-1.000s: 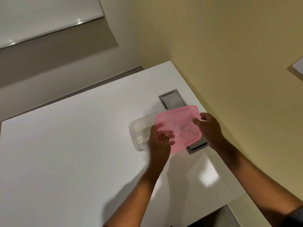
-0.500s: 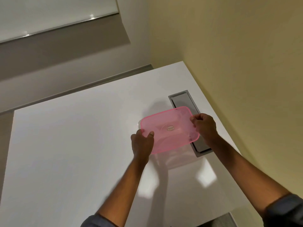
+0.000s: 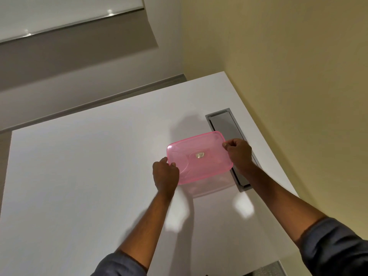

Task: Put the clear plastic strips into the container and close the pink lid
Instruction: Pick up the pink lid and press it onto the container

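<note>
- The left hand (image 3: 165, 174) pinches the pink lid (image 3: 199, 157) at its near-left corner, thumb on top.
- The lid lies across the clear container (image 3: 211, 187), which stands on the white desk (image 3: 79, 166); its long axis runs left to right between both hands.
- The right hand (image 3: 239, 154) pinches the far-right edge, over the grey cable hatch (image 3: 225, 124).
- The strips are probably inside; the pink tint hides them, and whether the rim has seated is unclear.

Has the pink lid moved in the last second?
Yes. The pink lid has shifted left, off the grey slot in the table, and now sits over the clear container.
</note>
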{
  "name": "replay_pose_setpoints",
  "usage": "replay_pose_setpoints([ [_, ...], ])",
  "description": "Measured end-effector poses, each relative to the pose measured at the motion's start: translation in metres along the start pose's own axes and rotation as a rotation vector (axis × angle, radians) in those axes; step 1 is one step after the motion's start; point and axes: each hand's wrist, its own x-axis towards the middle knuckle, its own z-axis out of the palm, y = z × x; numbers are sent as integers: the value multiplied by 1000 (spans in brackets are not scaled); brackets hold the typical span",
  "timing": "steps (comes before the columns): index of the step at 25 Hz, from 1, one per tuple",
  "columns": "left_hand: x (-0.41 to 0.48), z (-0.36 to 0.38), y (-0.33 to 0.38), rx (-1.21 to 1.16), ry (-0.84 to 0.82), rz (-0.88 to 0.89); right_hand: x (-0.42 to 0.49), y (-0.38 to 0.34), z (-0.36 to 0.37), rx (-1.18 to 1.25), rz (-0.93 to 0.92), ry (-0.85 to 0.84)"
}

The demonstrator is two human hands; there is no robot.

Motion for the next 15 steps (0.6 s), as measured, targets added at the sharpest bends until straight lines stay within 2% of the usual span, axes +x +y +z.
replay_pose_setpoints([
  [15,0,4,-14,-75,7,8,6,14,15,-58,-29,37],
])
